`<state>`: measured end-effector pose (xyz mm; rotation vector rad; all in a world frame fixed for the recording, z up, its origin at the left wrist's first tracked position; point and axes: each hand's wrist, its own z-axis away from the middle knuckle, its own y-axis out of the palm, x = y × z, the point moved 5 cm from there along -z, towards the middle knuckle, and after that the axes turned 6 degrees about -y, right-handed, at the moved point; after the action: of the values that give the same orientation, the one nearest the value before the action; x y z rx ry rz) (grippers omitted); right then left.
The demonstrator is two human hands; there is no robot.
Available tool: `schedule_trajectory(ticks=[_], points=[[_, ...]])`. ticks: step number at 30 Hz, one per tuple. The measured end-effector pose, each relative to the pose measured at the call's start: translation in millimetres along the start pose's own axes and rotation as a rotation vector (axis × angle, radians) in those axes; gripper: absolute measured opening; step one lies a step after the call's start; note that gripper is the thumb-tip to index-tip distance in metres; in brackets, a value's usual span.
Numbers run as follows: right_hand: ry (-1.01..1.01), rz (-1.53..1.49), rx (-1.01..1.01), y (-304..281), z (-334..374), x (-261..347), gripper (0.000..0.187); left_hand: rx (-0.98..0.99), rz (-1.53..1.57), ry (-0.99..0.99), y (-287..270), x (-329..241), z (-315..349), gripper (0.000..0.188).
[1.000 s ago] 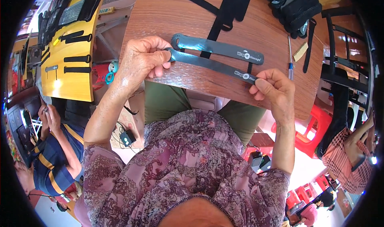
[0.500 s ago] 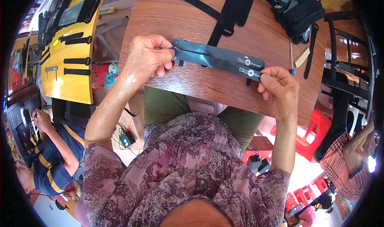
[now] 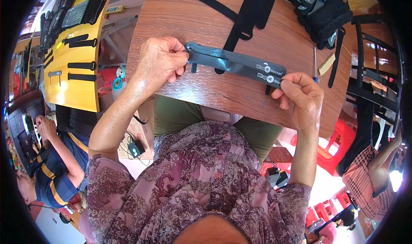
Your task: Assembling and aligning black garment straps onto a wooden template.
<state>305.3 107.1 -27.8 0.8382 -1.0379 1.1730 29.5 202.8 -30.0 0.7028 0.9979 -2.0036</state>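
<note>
Near the table's front edge, my left hand pinches the left end of a dark grey strip between thumb and fingers. My right hand pinches its right end, which bears white print. The strip stretches almost level between both hands and bows slightly. Close behind it lies a second, similar grey strip with a rounded right end; whether the two are joined I cannot tell. Short black tabs show below the front strip. Beyond them, a black strap with a loop lies on the wooden table.
A pile of black straps sits at the far right, near a screwdriver, a tan block and a loose black strap. To the left, a yellow table holds more straps. A red stool stands right. People sit on both sides.
My right hand and the strip's right end have shifted slightly right. The front strip now bows a little more and its shine has moved. Both hands keep their pinch.
</note>
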Motion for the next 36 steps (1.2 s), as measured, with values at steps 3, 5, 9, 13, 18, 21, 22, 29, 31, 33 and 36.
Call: schedule_trajectory(ticks=[3, 5, 9, 13, 18, 21, 22, 29, 31, 33, 36], points=[[0.01, 0.033, -0.005, -1, -1, -1, 0.013, -0.007, -0.002, -0.01, -1, 1, -2, 0.009], [0.012, 0.046, -0.003, -1, -2, -1, 0.013, -0.01, -0.002, -0.018, -1, 1, -2, 0.009], [-0.004, 0.014, 0.007, -1, -3, -2, 0.013, -0.01, -0.05, -0.045, -2, 0, -3, 0.009], [0.005, -0.007, 0.003, -3, -5, -4, 0.012, -0.01, -0.065, -0.053, -2, 1, -3, 0.009], [0.0, -0.03, 0.017, -3, -8, -6, 0.012, 0.005, -0.052, -0.051, -1, 0, -3, 0.01], [0.006, -0.059, 0.016, -2, -9, -5, 0.012, 0.011, -0.054, -0.077, -2, 0, -4, 0.009], [0.007, -0.059, 0.014, -2, -10, -6, 0.013, 0.021, -0.05, -0.088, -2, 1, -5, 0.009], [0.019, -0.067, 0.003, -4, -12, -8, 0.013, 0.023, -0.045, -0.116, -1, -1, -5, 0.01], [0.018, -0.082, 0.008, -4, -12, -8, 0.013, 0.01, -0.07, -0.1, -2, -2, -4, 0.01], [0.016, -0.097, 0.014, -4, -12, -9, 0.013, 0.005, -0.087, -0.098, -1, -4, -4, 0.01], [0.014, -0.105, 0.023, -4, -12, -10, 0.014, -0.004, -0.115, -0.097, -1, -5, -3, 0.01]])
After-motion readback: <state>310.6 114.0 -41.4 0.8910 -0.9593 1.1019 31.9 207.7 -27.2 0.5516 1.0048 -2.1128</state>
